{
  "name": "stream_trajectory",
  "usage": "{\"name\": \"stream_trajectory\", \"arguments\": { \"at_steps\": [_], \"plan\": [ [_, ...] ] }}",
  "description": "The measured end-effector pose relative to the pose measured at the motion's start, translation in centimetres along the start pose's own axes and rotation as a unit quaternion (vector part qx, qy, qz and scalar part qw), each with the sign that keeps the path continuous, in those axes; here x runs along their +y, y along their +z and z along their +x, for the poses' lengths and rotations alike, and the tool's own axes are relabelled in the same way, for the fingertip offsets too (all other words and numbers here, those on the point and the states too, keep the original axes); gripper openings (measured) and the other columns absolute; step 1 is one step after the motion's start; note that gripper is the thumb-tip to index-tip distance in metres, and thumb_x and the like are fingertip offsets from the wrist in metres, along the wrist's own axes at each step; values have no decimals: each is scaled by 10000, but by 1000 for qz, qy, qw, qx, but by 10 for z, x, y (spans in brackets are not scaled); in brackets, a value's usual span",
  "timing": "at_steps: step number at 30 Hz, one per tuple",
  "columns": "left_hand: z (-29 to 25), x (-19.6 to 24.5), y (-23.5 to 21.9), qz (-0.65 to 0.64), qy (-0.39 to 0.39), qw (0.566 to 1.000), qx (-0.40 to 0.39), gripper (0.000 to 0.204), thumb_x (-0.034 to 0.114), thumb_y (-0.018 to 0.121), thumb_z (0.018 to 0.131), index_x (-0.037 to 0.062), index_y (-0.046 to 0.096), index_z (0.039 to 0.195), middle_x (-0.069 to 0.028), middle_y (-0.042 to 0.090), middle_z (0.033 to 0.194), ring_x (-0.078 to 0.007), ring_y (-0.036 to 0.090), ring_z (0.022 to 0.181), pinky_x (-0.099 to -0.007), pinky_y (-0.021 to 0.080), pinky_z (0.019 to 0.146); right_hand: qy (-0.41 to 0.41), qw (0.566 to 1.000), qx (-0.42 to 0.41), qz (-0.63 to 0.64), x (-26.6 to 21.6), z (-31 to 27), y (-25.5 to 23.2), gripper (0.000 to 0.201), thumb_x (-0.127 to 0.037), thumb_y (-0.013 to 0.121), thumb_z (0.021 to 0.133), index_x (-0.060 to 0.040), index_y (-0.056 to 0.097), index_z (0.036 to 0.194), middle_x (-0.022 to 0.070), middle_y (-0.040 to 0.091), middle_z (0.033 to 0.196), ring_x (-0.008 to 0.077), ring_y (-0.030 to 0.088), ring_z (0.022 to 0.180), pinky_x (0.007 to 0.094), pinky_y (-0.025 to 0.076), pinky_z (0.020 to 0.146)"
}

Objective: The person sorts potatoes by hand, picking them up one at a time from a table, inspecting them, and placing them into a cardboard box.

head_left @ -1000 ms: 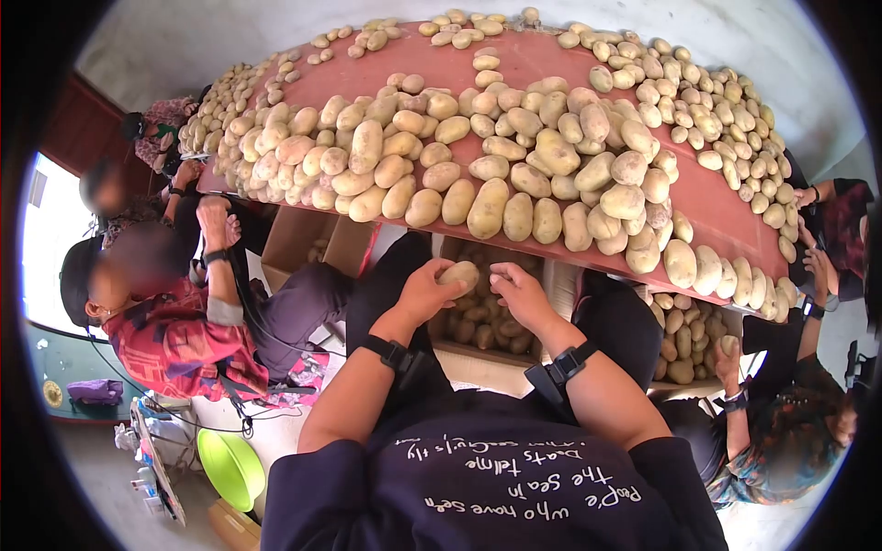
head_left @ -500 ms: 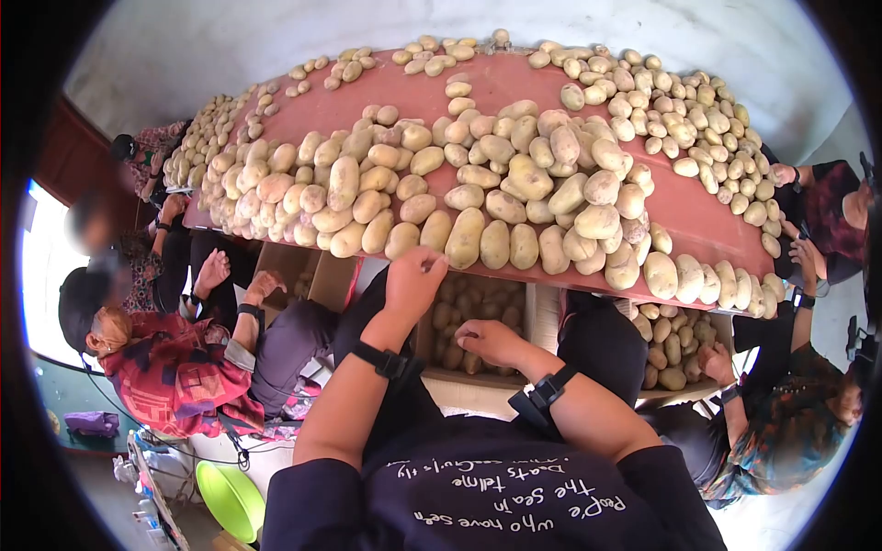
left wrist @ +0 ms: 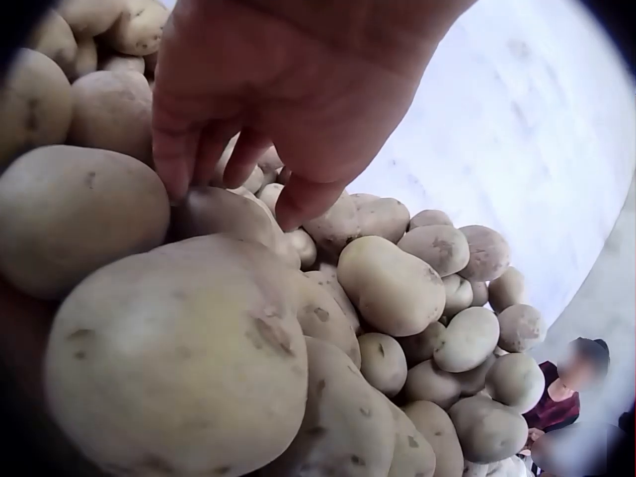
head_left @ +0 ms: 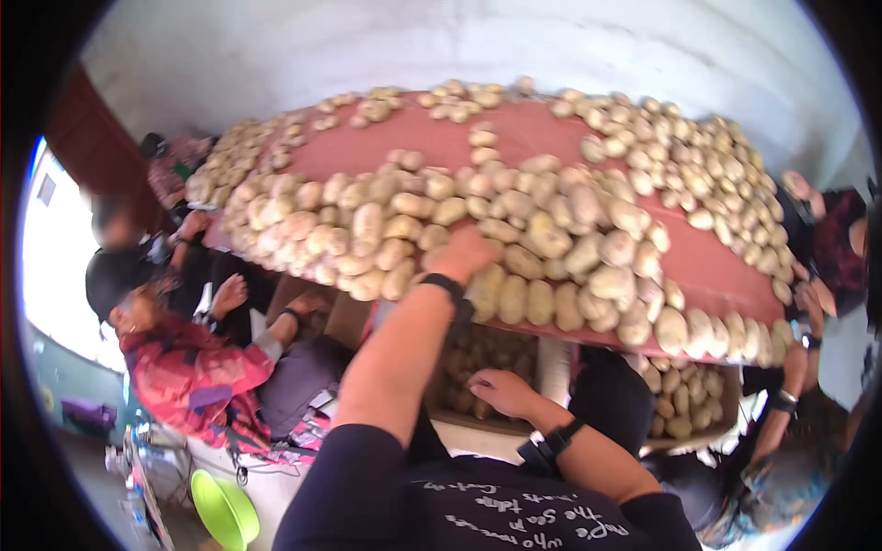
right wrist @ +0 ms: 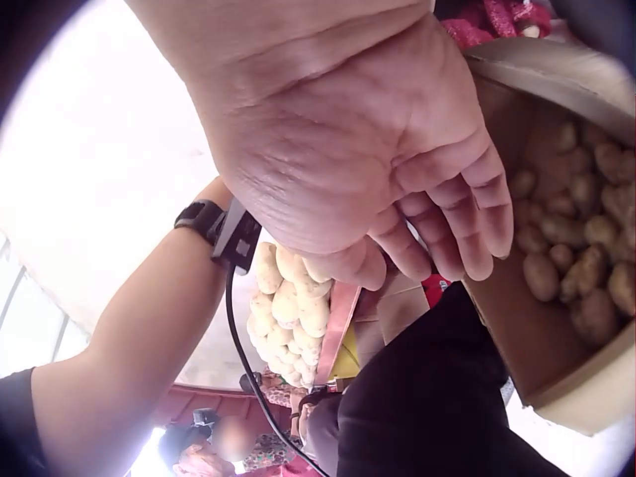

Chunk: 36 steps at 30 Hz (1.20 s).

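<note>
My left hand point(head_left: 466, 254) reaches over the front of the potato pile on the red table point(head_left: 680, 257). In the left wrist view its fingers point(left wrist: 174, 159) point down, with fingertips right at a smooth potato point(left wrist: 229, 214) among the others. A large pale potato point(left wrist: 179, 358) lies nearer that camera. Lower down, my right hand point(head_left: 505, 393) hovers at a cardboard box point(head_left: 487, 423) of potatoes. The right wrist view shows its palm point(right wrist: 338, 149) bare and the fingers loosely bent, holding nothing.
A second potato box point(head_left: 684, 443) stands at the right. People sit close on both sides, one in a red patterned shirt point(head_left: 197, 390) at left. A green basin point(head_left: 225, 510) is on the floor. Potatoes line the table's front edge.
The potato my left hand held a second ago is no longer in it. That hand has gone forward from over the box onto the pile. My right hand has drawn back slightly.
</note>
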State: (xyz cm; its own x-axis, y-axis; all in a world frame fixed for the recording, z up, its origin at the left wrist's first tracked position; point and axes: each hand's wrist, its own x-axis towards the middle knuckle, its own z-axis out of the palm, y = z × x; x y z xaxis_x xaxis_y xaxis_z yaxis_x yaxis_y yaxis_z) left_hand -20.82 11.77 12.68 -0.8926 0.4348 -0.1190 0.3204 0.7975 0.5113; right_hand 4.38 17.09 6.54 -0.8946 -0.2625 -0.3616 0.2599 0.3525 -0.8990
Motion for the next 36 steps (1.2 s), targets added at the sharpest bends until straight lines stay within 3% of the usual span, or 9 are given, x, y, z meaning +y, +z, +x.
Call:
{"name": "stream_trajectory", "arguments": {
  "at_steps": [1,4,10,14,17,20,22,26,36],
  "plan": [
    [4,1,6,68,38,997,22,472,408,677,745,8,685,994,-212,667,1063,-333,639,1025,-428,506,892,48,998,-31,10,-15,-4,-7,301,-240,587,888,-1,644,1062,186,681,941,301,663,886,390,513,773],
    [26,-4,27,139,20,990,11,406,381,676,732,15,716,905,-200,692,964,-324,675,930,-418,539,827,-58,997,16,-43,18,7,3,295,-237,602,885,-24,652,1084,159,679,1009,282,664,923,374,515,802],
    [5,16,-10,49,-31,998,32,530,345,756,679,-25,646,1042,-198,672,1019,-345,644,974,-394,515,901,-4,1000,-4,22,13,6,2,298,-218,607,893,-4,643,1098,131,689,958,208,655,852,321,508,757],
    [-23,4,-36,-157,95,978,95,474,361,706,767,43,600,1103,-159,644,1035,-279,642,910,-364,529,768,6,997,-16,74,16,6,0,310,-216,608,894,-8,632,1124,109,688,946,175,647,847,301,507,729],
    [-82,2,-65,-427,46,900,-68,429,440,588,882,84,567,1122,-66,621,924,-155,607,764,-282,491,575,8,994,-18,108,4,2,-6,324,-203,601,895,-13,613,1157,95,677,986,161,641,871,283,506,729],
    [-147,-19,-49,-483,-12,862,-152,473,539,466,931,119,526,1140,-34,608,867,-108,567,617,-223,401,417,13,985,-37,168,0,0,-7,334,-175,567,912,-3,576,1199,95,655,1045,183,634,960,295,508,775],
    [-184,-32,-25,-540,-12,812,-221,450,536,466,934,110,496,1073,-50,646,820,-118,627,684,-219,413,425,18,974,-52,221,1,2,-10,358,-153,553,915,-6,536,1241,103,636,1085,209,630,1007,319,511,814],
    [-237,-50,19,-494,-181,813,-247,492,541,469,945,99,463,1161,-37,617,980,-124,639,780,-244,494,545,-13,942,-82,327,6,-2,-6,465,-105,549,901,-44,429,1346,120,567,1183,251,587,1087,385,520,885],
    [-263,-63,39,-540,-154,775,-289,612,377,556,929,71,322,1404,-153,542,1200,-262,598,1048,-391,548,824,-5,932,-40,360,14,-17,15,606,-7,621,832,-69,380,1384,130,495,1222,282,553,1124,407,576,843]
  ]
}}
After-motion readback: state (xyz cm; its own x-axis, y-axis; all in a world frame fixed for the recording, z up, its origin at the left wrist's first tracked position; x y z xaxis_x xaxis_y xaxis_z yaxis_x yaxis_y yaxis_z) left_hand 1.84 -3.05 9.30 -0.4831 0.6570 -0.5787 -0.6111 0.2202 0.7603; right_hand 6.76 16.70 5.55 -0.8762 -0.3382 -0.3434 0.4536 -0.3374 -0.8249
